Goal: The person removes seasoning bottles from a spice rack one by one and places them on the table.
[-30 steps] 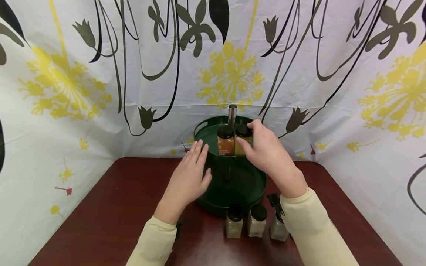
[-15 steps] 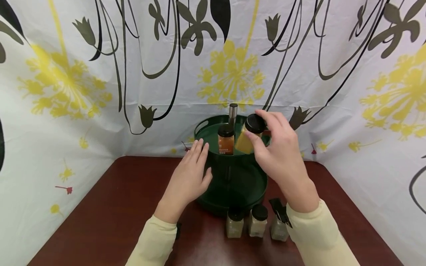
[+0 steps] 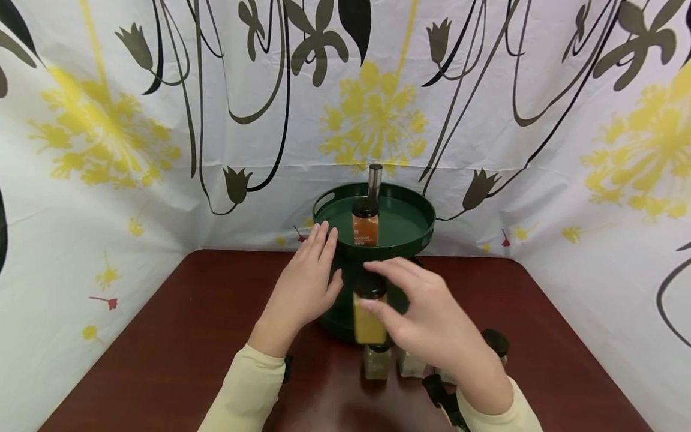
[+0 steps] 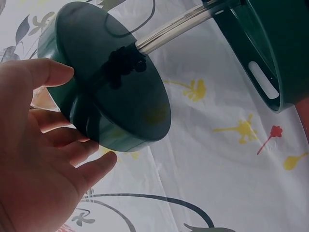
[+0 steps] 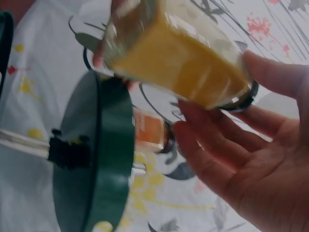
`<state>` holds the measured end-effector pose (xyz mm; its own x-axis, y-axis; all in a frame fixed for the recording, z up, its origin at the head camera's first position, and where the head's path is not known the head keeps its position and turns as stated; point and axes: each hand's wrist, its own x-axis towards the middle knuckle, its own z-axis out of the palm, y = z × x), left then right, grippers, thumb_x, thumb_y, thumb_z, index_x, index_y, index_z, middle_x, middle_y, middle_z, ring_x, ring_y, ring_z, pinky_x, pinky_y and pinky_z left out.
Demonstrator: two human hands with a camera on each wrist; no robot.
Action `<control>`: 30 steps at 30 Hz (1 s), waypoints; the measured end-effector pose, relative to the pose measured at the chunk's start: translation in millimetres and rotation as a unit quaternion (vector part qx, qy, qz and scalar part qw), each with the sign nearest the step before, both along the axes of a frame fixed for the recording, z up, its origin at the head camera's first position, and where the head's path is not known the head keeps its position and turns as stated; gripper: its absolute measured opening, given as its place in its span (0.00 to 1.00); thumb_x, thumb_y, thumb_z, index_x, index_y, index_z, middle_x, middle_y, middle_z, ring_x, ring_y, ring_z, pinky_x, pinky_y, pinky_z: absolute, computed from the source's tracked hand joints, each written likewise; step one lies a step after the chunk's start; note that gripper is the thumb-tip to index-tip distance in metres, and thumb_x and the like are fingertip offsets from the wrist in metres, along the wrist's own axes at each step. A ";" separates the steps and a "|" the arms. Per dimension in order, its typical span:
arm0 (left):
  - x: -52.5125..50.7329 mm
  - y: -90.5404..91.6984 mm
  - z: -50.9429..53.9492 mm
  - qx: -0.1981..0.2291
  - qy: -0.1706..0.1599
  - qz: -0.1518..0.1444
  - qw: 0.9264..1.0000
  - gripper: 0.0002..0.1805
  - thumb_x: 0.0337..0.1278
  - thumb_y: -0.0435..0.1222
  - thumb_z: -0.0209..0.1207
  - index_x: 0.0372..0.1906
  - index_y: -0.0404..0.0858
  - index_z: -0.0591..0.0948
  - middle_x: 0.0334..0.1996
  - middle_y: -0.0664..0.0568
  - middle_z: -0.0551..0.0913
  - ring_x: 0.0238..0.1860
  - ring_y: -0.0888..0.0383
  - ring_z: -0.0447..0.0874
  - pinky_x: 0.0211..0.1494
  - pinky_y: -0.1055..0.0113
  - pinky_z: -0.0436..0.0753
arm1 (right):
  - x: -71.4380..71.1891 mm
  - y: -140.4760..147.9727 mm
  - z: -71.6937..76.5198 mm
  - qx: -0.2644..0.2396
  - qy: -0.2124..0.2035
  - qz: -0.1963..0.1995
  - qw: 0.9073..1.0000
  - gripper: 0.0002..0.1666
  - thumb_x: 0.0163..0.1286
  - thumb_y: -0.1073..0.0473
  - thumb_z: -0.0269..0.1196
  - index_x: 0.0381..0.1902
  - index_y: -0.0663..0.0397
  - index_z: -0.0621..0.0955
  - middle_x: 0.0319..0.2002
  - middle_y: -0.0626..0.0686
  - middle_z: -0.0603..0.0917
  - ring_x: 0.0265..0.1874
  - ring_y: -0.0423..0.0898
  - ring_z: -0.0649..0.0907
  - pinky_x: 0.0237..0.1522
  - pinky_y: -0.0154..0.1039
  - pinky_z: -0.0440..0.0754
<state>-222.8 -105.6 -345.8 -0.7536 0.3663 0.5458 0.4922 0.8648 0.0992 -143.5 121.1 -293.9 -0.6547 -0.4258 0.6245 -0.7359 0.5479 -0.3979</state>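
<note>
My right hand (image 3: 432, 312) pinches a spice jar (image 3: 369, 321) of yellow powder near its black lid. The jar hangs in front of the green two-tier rack, and its glass side fills the top of the right wrist view. My left hand (image 3: 302, 282) has extended fingers against the left side of the upper tray (image 3: 418, 243); the left wrist view shows them at the tray wall (image 4: 111, 133). An orange pepper jar (image 3: 366, 231) stands in that tray by the metal post (image 3: 375, 180). My hands and the yellow jar hide much of the lower tray (image 3: 337, 327).
Several black-lidded jars stand on the dark red table in front of the rack, including a pale greenish jar (image 3: 376, 365) and a whitish jar (image 3: 411, 365). A black-lidded jar (image 3: 495, 343) shows past my right forearm. A patterned cloth (image 3: 259, 138) hangs behind the table.
My right hand has lifted the yellow jar out of the upper tray and brought it down and forward, clear of the rim. The left hand stays at the tray's left side.
</note>
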 end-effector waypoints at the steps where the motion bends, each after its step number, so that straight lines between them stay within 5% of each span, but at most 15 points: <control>1: 0.3 -0.5 -0.6 0.001 -0.002 0.001 1.000 0.41 0.74 0.42 0.63 0.83 0.32 0.61 0.84 0.36 0.60 0.86 0.41 0.56 0.84 0.46 0.67 | -1.1 -2.2 -1.9 0.017 -0.030 0.002 0.999 0.30 0.69 0.54 0.75 0.68 0.49 0.83 0.61 0.46 0.87 0.56 0.42 0.87 0.55 0.47 0.90; 6: 1.3 -2.6 -1.7 0.003 -0.010 -0.001 1.000 0.42 0.75 0.42 0.62 0.84 0.33 0.60 0.84 0.36 0.60 0.86 0.42 0.56 0.84 0.45 0.67 | -7.1 -10.0 -7.9 0.069 -0.121 0.004 0.990 0.33 0.73 0.48 0.72 0.73 0.47 0.79 0.67 0.46 0.83 0.62 0.46 0.86 0.61 0.53 0.87; 13: -0.2 -4.3 0.6 -0.004 0.017 -0.007 1.000 0.42 0.74 0.41 0.64 0.84 0.32 0.60 0.84 0.35 0.60 0.86 0.41 0.57 0.83 0.45 0.69 | -21.8 -17.1 -15.8 0.085 -0.126 0.019 0.988 0.31 0.74 0.50 0.70 0.72 0.50 0.79 0.58 0.43 0.82 0.55 0.42 0.84 0.58 0.50 0.87; 22: -1.2 -5.4 2.3 -0.011 0.039 -0.016 0.999 0.42 0.74 0.41 0.64 0.83 0.30 0.61 0.82 0.33 0.63 0.85 0.39 0.60 0.81 0.45 0.71 | -38.3 -23.3 -26.9 0.067 -0.192 0.022 0.979 0.28 0.70 0.49 0.74 0.65 0.45 0.83 0.58 0.41 0.84 0.54 0.42 0.84 0.59 0.48 0.87; 26: -2.1 -5.7 2.5 -0.008 0.043 -0.018 0.999 0.41 0.73 0.40 0.64 0.83 0.30 0.62 0.82 0.33 0.63 0.84 0.38 0.61 0.81 0.45 0.71 | -41.9 -27.0 -29.6 0.086 -0.209 0.020 0.974 0.25 0.68 0.50 0.75 0.61 0.46 0.85 0.53 0.42 0.86 0.45 0.40 0.82 0.50 0.42 0.86; 30: -2.7 -5.0 0.2 -0.006 0.037 -0.023 0.999 0.41 0.74 0.39 0.64 0.83 0.30 0.62 0.82 0.33 0.63 0.84 0.38 0.61 0.81 0.45 0.71 | -44.5 -29.9 -37.6 0.122 -0.220 0.016 0.968 0.24 0.68 0.52 0.75 0.60 0.49 0.86 0.52 0.44 0.87 0.46 0.42 0.84 0.51 0.44 0.88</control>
